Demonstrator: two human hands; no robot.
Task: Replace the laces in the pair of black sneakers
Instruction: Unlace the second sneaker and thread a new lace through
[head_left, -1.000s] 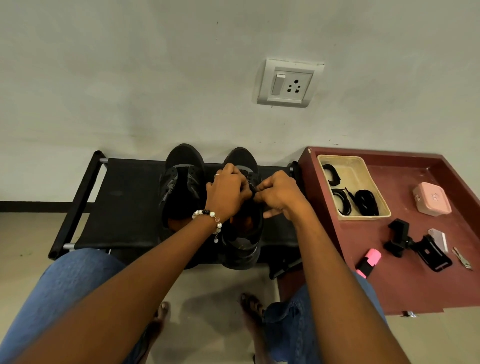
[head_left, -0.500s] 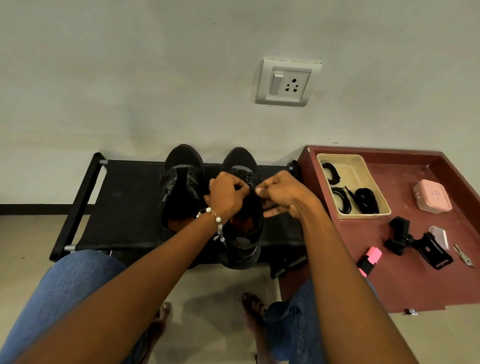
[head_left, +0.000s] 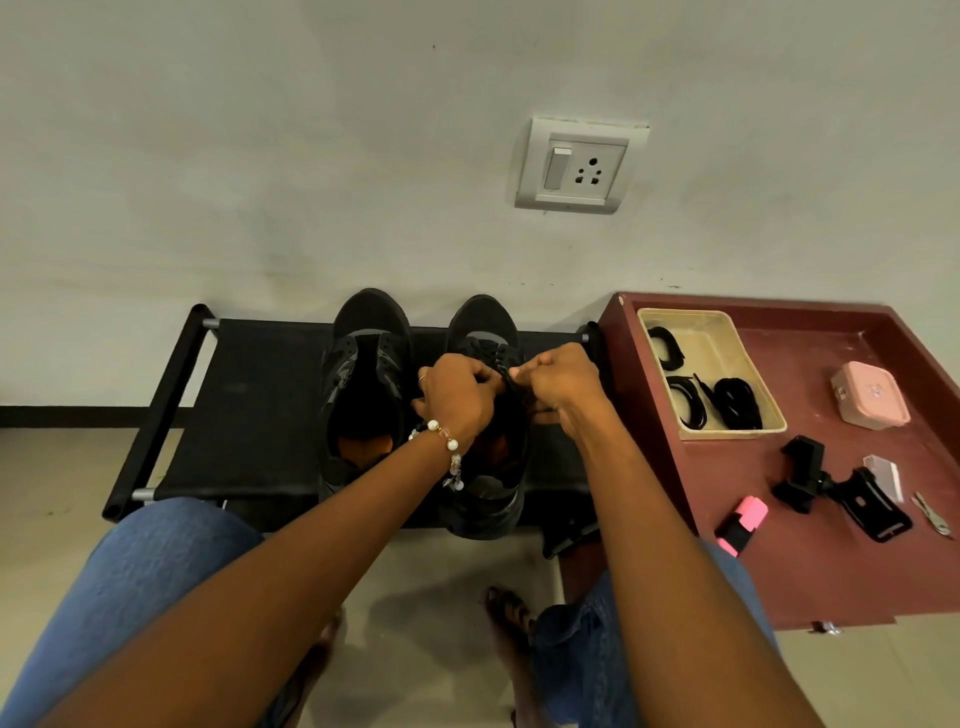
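On the rack (head_left: 249, 405) the left sneaker (head_left: 366, 384) waits unlaced, while our left hand (head_left: 457, 397) and right hand (head_left: 556, 382) each pinch the lace (head_left: 511, 387) over the right sneaker (head_left: 488, 483), lying toe-to-wall beneath both, equally near.

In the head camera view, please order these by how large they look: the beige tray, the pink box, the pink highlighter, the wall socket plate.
1. beige tray
2. wall socket plate
3. pink box
4. pink highlighter

The box and the highlighter look close in size; that pair is unsure.
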